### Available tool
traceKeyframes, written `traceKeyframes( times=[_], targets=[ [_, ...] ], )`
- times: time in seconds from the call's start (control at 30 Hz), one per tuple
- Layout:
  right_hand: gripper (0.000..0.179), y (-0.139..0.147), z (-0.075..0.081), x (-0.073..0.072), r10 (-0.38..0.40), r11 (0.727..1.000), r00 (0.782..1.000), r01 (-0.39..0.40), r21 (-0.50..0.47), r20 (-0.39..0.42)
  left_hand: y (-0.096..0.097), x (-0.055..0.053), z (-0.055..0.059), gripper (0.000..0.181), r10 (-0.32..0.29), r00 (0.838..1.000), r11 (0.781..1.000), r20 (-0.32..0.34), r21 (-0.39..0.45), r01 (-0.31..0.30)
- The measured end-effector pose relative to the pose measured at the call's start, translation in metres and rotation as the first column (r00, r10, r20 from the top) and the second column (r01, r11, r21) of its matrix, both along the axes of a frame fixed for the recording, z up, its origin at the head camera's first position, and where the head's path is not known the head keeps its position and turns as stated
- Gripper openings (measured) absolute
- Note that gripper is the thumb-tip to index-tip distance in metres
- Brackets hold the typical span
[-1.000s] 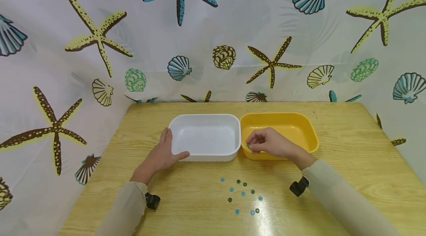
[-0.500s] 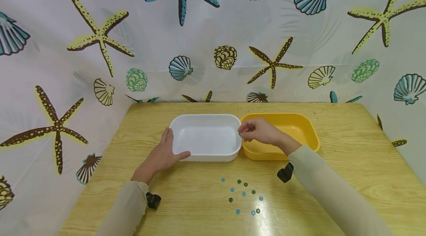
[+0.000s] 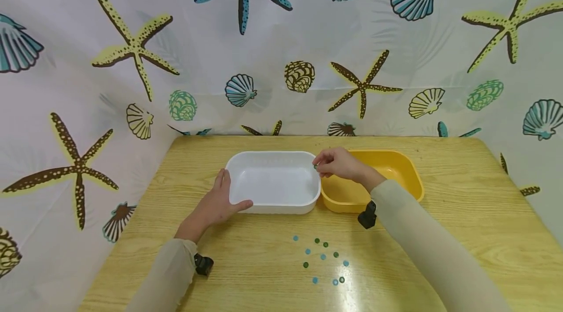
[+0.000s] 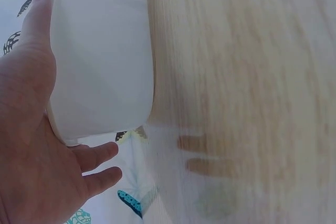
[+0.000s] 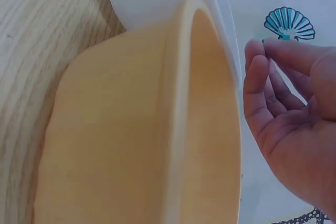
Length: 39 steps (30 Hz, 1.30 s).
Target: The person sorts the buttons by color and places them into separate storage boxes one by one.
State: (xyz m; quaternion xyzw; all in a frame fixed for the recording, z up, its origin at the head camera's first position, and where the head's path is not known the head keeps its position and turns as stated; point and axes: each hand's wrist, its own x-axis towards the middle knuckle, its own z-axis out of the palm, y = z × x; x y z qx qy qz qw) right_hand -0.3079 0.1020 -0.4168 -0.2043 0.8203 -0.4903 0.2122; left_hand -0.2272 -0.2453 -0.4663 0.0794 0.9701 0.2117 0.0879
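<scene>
My right hand (image 3: 342, 164) pinches a small green disc (image 3: 315, 167) between thumb and fingertips. It hovers where the white tub (image 3: 272, 209) and the yellow tub (image 3: 398, 180) meet, with the fingertips above the white tub's right rim. The right wrist view shows only a sliver of the disc. My left hand (image 3: 218, 203) rests against the left end of the white tub, its fingers straight and spread. In the left wrist view the thumb (image 4: 38, 22) lies along the tub's long side and two fingers stick out past its end. Nothing shows inside the white tub.
Several light blue discs (image 3: 323, 256) and green discs (image 3: 306, 265) lie scattered on the wooden table (image 3: 246, 268) in front of the tubs. The tubs stand side by side. A cloth (image 3: 264, 53) printed with starfish and shells hangs behind the table and along its sides.
My right hand has moved left and away from me with the green disc, from the yellow tub's front to the white tub's right rim. The left hand stays in place.
</scene>
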Motion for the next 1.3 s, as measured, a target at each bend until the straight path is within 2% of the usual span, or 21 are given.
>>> traceKeyframes(
  times=[0.37,0.7,1.07,1.3],
  targets=[
    [0.022,-0.016,0.004,-0.008,-0.072,0.996,0.997,0.073,0.046,-0.011,0.0,0.0,-0.001,0.125,-0.001,1.0,1.0,0.007,-0.003,0.001],
    [0.018,-0.023,0.0,-0.01,-0.113,0.992,0.994,0.113,0.051,-0.014,0.0,0.002,0.002,0.124,-0.007,1.0,1.0,0.001,-0.002,0.007],
    [0.021,-0.028,0.0,-0.015,-0.139,0.986,0.989,0.143,0.086,-0.046,-0.001,0.001,0.002,0.123,-0.018,1.0,1.0,-0.017,-0.009,0.018],
    [0.025,-0.029,-0.002,-0.015,-0.146,0.985,0.988,0.15,0.086,-0.046,-0.001,0.002,0.002,0.124,-0.004,1.0,1.0,0.003,0.008,0.004]
  ],
)
